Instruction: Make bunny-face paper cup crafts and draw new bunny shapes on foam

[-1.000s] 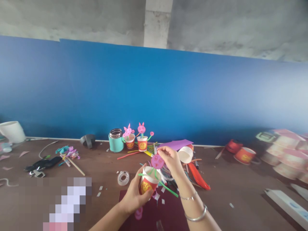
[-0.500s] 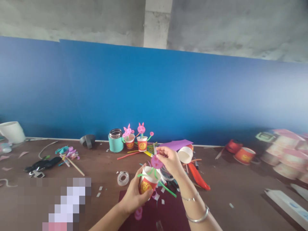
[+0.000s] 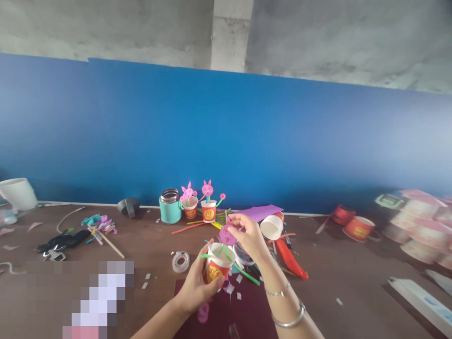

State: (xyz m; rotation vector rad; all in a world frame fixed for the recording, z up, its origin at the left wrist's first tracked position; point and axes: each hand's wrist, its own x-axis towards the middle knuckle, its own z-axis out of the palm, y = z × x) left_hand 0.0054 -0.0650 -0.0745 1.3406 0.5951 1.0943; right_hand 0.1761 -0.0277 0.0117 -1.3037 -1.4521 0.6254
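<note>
My left hand (image 3: 197,285) is wrapped round a small red and white paper cup (image 3: 216,268) held above a dark red mat (image 3: 247,315). Green strips (image 3: 243,274) stick out of the cup. My right hand (image 3: 249,235) pinches a round purple paper face (image 3: 227,234) just over the cup's rim. Two bangles sit on my right wrist.
Two finished cup figures with pink faces (image 3: 208,207) and a teal jar (image 3: 170,206) stand near the blue wall. A tape roll (image 3: 181,262) lies left of the cup. Paper strips, a purple sheet (image 3: 259,212), an open white cup (image 3: 271,227) and red cups (image 3: 358,228) clutter the brown table.
My right hand and the purple face have shifted slightly left and down toward the cup's rim. The left hand has kept the cup nearly still.
</note>
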